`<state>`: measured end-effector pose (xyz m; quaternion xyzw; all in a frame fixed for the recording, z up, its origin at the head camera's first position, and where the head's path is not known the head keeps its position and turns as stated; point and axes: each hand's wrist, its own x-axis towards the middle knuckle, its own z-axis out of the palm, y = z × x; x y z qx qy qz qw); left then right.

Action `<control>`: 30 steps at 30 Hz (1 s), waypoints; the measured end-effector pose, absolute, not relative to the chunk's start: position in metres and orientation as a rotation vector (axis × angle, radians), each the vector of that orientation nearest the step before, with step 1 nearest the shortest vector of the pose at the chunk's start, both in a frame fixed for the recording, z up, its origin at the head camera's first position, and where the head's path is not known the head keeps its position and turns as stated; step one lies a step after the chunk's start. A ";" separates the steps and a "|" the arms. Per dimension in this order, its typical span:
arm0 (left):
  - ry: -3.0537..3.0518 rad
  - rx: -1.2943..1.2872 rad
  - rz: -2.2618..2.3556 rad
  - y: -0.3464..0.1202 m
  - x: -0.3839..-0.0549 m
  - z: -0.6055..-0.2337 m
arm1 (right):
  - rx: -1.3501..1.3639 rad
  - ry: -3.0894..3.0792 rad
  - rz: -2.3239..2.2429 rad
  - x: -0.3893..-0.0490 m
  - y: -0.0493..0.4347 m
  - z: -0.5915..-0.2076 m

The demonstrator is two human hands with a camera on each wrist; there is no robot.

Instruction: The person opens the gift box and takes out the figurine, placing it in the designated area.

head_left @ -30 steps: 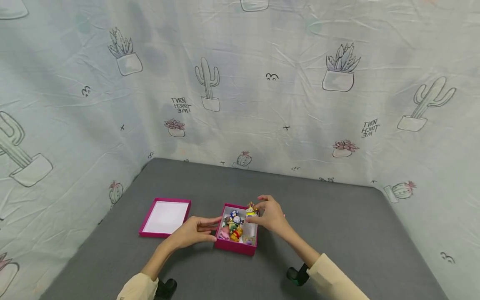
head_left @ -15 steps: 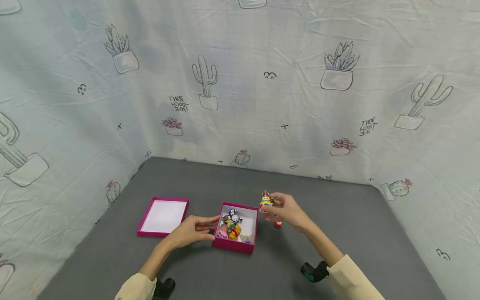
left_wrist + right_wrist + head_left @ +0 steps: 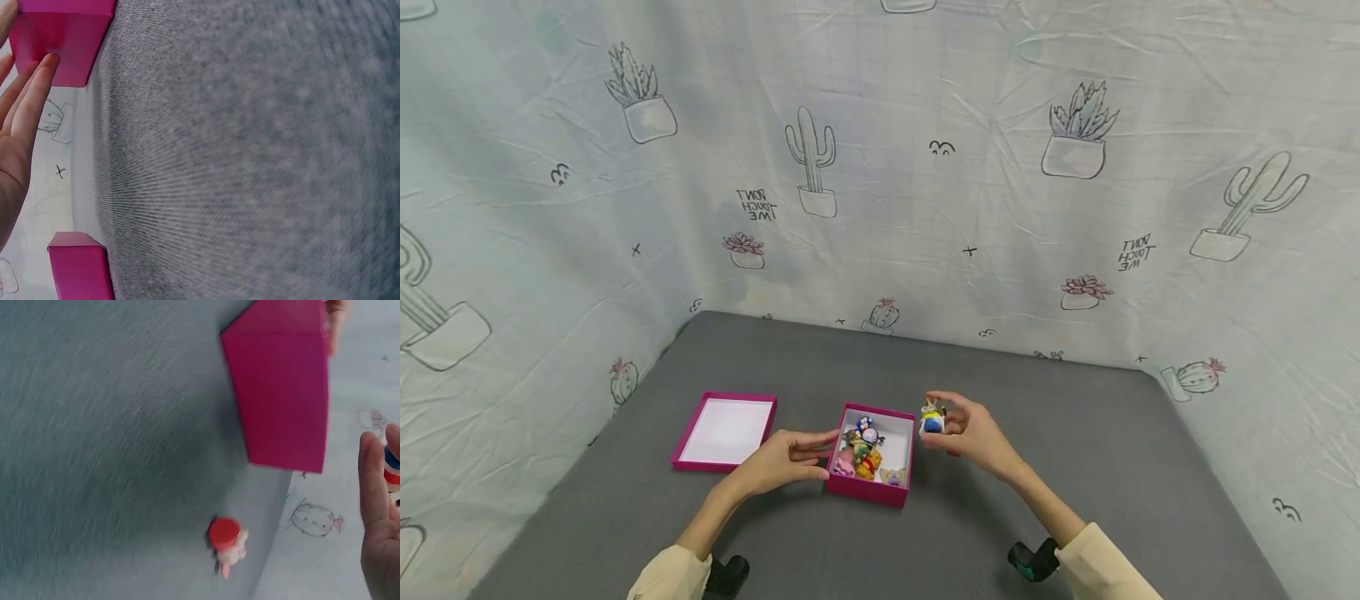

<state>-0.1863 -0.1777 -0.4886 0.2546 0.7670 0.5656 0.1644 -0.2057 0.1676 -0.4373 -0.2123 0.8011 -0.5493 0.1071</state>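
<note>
- My right grip [image 3: 970, 432] is closed to a pinch on a small crowned figurine [image 3: 932, 419], yellow above with a round blue patch below; I have the thumb near its base and a finger up by its crown.
- I have that figurine above the surface, just beside the right wall of the pink box; my right wrist view catches only a sliver of it, showing blue and red.
- My left grip [image 3: 786, 460] is spread, thumb well apart from the long fingers, and grasps nothing; I have its fingertips resting against the left side of the pink box [image 3: 867, 493].
- Inside the box's white interior I see toys clustered along the left: a blue one [image 3: 864, 423] at the far end, a white-faced one [image 3: 870, 436] next to it, a pink one [image 3: 844, 463] and an orange-yellow one with red [image 3: 868, 464] nearer me.
- In the near right corner of the box I make out a pale toy with a touch of purple [image 3: 892, 477].
- Below my right grip, the right wrist view shows a small pale figure with a round red part [image 3: 228, 540] on the surface, near the box.
- Left of the box I have the lid [image 3: 722, 431], white inside facing up.
- All of it sits on the grey surface [image 3: 1037, 417], backed by a cactus-print cloth [image 3: 887, 192].
</note>
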 end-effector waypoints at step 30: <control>2.139 0.712 1.652 -0.177 -0.187 -0.487 | -0.446 2.583 -1.607 -0.207 0.267 -0.456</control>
